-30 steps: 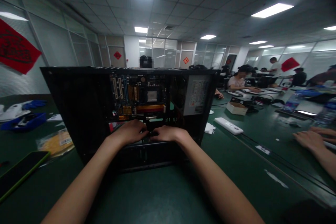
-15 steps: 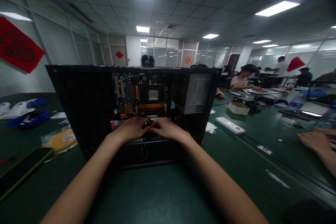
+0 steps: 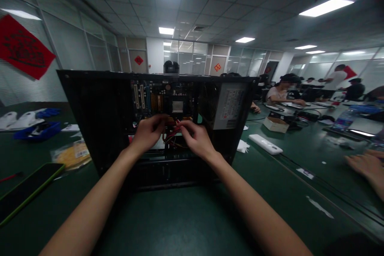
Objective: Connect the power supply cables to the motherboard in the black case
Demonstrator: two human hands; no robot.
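Observation:
An open black computer case (image 3: 99,128) stands on the green table (image 3: 168,224). Inside it are a motherboard with a square silver processor spot (image 3: 177,106) and, at the right, a power supply (image 3: 229,106). A bundle of thin red and dark cables (image 3: 173,134) lies between my hands, in front of the board's lower part. My right hand (image 3: 196,138) pinches the red cables. My left hand (image 3: 149,133) is at the bundle's left side, its fingers bent together; what they hold is too small to make out.
A phone with a green edge (image 3: 31,190), a bag of yellow material (image 3: 70,155) and a blue tray (image 3: 37,131) lie at the left. A white power strip (image 3: 265,144), a small box (image 3: 275,124) and another person's hand (image 3: 366,166) are at the right.
Both hands have moved up from the lower part of the case. The red and dark cables now show between them, with the right hand on them. The view has shifted slightly.

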